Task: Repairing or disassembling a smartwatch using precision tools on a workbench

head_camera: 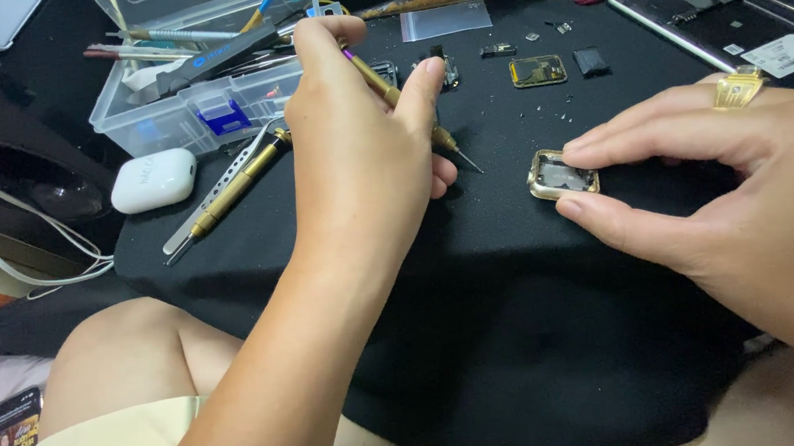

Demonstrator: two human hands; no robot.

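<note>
Pinched by the right hand (689, 187), gold rectangular watch case (562, 174) lies open, hollow.

The precision screwdriver (399, 99) is showing brushed brass-coloured metal with a bare steel tip. The small watch case (562, 174) is gleaming in polished gold metal — glossy. The cloth (474, 273) is lying matt black. The storage box (190, 105) at its far-left corner is looking like clear, smooth plastic.
</note>
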